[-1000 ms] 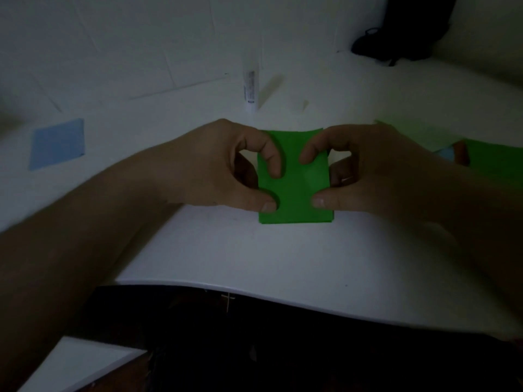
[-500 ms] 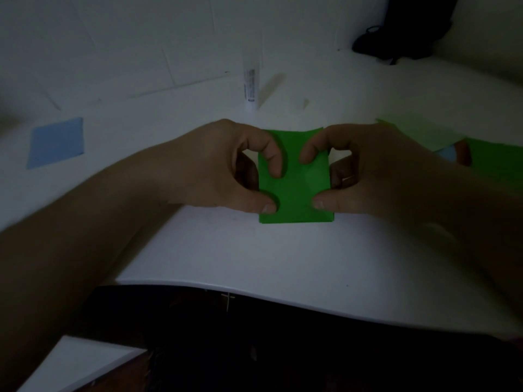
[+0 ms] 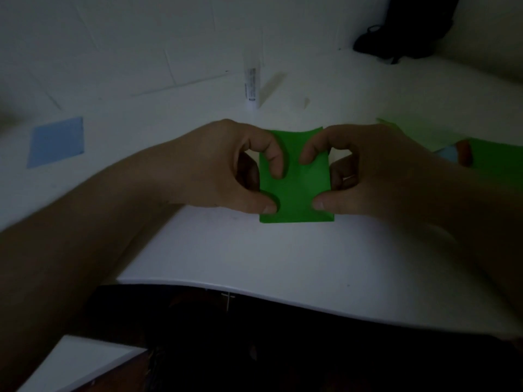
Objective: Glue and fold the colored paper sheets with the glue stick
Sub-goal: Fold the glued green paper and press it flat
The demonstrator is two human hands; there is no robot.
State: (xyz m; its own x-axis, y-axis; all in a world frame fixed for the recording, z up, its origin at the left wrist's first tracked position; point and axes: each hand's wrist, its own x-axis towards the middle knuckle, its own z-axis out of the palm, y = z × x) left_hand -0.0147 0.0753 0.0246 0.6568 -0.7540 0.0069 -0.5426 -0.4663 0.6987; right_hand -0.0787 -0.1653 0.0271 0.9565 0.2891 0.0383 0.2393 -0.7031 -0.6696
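Green paper, folded into a smooth upright rectangle with a crisp lower edge and a slightly curled top, lies near the front of the white table. From the head view, the left hand pinches its left edge between curled forefinger and thumb, and the right hand pinches the right edge likewise. A white glue stick stands upright behind. A flat blue sheet lies far left; more green sheets lie far right.
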